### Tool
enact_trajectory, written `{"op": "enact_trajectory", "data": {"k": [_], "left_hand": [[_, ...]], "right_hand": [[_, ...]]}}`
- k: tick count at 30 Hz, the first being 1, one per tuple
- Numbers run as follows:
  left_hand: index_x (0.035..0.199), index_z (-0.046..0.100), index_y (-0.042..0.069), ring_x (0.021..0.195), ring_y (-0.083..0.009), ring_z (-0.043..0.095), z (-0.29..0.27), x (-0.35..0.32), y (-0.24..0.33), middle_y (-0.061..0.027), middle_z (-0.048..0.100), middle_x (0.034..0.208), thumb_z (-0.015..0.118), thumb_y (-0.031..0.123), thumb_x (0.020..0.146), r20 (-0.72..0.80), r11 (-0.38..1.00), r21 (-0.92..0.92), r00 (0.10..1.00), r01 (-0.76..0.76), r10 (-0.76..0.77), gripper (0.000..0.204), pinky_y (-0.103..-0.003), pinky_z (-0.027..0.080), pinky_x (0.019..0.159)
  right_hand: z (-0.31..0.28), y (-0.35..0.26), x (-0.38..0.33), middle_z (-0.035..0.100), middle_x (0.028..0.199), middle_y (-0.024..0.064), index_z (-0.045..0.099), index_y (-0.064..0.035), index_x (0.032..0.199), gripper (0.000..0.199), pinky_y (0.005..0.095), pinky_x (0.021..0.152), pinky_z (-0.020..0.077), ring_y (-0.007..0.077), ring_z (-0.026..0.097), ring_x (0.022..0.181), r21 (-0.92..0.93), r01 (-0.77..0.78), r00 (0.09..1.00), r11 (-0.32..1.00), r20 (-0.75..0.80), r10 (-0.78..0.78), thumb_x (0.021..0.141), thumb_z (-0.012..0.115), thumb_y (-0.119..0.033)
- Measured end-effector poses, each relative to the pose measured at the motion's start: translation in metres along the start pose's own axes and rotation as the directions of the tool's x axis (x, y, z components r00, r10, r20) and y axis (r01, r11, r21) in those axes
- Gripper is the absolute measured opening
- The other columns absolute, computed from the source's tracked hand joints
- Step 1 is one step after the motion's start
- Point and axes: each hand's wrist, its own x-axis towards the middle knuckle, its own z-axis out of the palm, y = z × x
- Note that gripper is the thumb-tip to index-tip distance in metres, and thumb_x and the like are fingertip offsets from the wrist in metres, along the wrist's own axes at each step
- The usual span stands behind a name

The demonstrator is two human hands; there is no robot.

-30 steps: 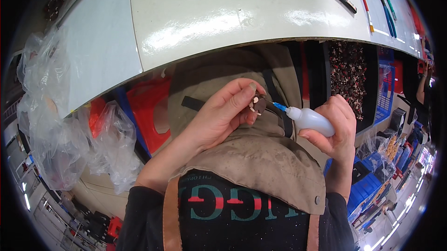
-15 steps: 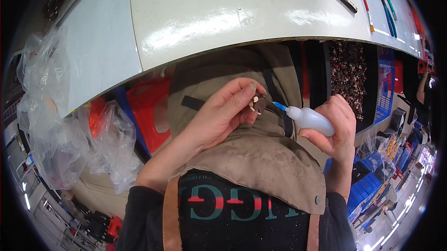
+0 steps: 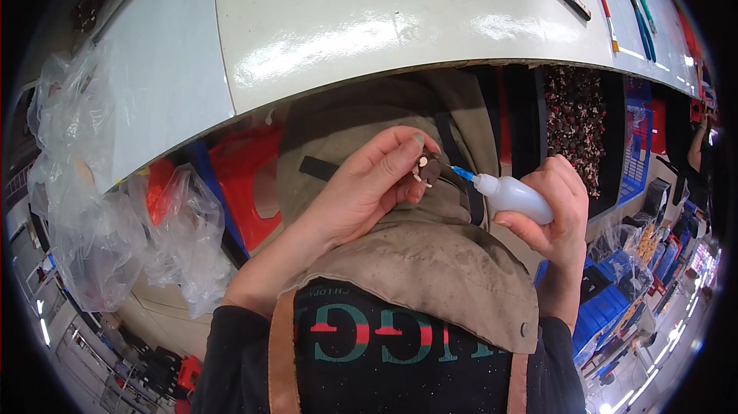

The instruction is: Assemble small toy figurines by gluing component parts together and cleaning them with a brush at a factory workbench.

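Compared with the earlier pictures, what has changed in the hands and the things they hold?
Nothing visibly changed. The left hand still pinches the small brown part, and the right hand still holds the white squeeze bottle with its blue nozzle at the part.

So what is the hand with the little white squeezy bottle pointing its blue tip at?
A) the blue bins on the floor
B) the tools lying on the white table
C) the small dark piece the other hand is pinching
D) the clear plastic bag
C: the right hand aims the white squeeze bottle so its blue tip meets the small dark piece pinched by the left hand.
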Motion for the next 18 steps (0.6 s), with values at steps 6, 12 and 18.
{"op": "enact_trajectory", "data": {"k": [6, 12, 18], "left_hand": [[0.104, 0.049, 0.004, 0.071, -0.0091, 0.046, -0.0019, 0.0006, -0.0005, -0.0047, 0.050, 0.089, 0.045, 0.034, 0.097, 0.001, 1.000, -0.003, 1.000, -0.004, 0.004, 0.031, -0.022, 0.040, 0.064], [0.104, 0.049, 0.004, 0.071, -0.0090, 0.046, 0.0001, 0.0009, -0.0005, -0.0046, 0.050, 0.089, 0.045, 0.034, 0.097, 0.012, 1.000, 0.004, 1.000, -0.004, 0.003, 0.031, -0.022, 0.041, 0.065], [0.104, 0.049, 0.004, 0.071, -0.0092, 0.046, 0.0062, 0.0000, -0.0007, -0.0043, 0.051, 0.089, 0.044, 0.034, 0.097, 0.001, 1.000, 0.015, 1.000, -0.003, 0.003, 0.031, -0.023, 0.040, 0.065]], "right_hand": [[0.0012, 0.0001, 0.0005, 0.048, 0.062, 0.0054, 0.059, -0.0044, 0.072, 0.046, 0.0322, 0.051, 0.0354, 0.0226, 0.045, 0.056, -0.004, 0.002, 1.000, 1.000, 0.006, -0.002, 0.056, 0.079, -0.043], [-0.0015, 0.0010, 0.0000, 0.049, 0.062, 0.0051, 0.058, -0.0044, 0.072, 0.046, 0.0321, 0.051, 0.0356, 0.0226, 0.046, 0.056, -0.003, 0.001, 1.000, 1.000, 0.008, -0.001, 0.057, 0.080, -0.043], [-0.0002, 0.0084, -0.0057, 0.050, 0.061, 0.0051, 0.060, -0.0040, 0.074, 0.045, 0.0314, 0.051, 0.0359, 0.0221, 0.047, 0.055, 0.101, -0.016, 1.000, 0.995, -0.018, 0.018, 0.057, 0.081, -0.040]]}}
